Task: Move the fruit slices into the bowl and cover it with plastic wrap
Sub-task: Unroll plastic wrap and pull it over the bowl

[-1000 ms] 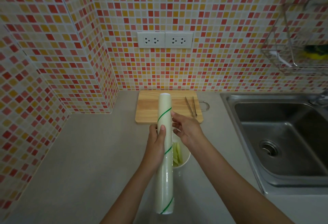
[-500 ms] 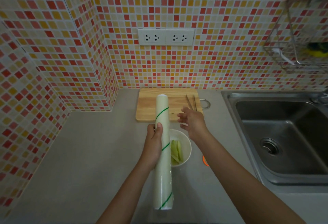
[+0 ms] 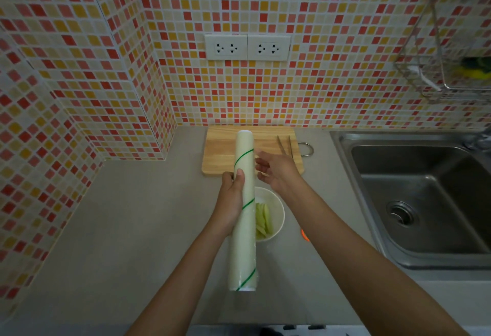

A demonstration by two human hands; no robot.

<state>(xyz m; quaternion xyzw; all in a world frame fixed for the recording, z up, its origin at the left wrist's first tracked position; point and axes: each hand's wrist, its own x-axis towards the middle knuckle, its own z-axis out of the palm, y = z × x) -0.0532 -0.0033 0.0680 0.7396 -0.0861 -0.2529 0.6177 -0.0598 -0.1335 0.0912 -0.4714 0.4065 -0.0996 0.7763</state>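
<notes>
1. Fruit's already sorted: the pale green fruit slices (image 3: 261, 220) are sitting in the white bowl (image 3: 276, 204), just below the middle of the frame on the grey desk (image 3: 132, 229). The bowl has no cover on it yet, so wrapping is the part left to do.

2. Left hand (image 3: 231, 202) is wrapped around the roll of plastic wrap (image 3: 244, 210), thumb over the front. The roll runs roughly up and down the frame, hanging over the left edge of the bowl.

3. Right hand (image 3: 276, 172) is empty, fingers loosely spread, right next to the upper part of the roll above the bowl. My guess is it's hunting for the loose edge of the film. I can't make out any free film edge from here.

4. What could go wrong, imo:
   - Film clings to itself. If the edge gets pulled crooked it'll bunch or tear into a strip instead of a sheet.
   - One-handed grip on a long roll means a hard tug could twist it or dip the low end into the bowl and shove it.
   - The bowl looks light, so sticky film could drag or tip it.

5. Wooden cutting board (image 3: 225, 155) with metal tongs (image 3: 285, 147) sits upper centre; sink (image 3: 425, 202) on the right.
</notes>
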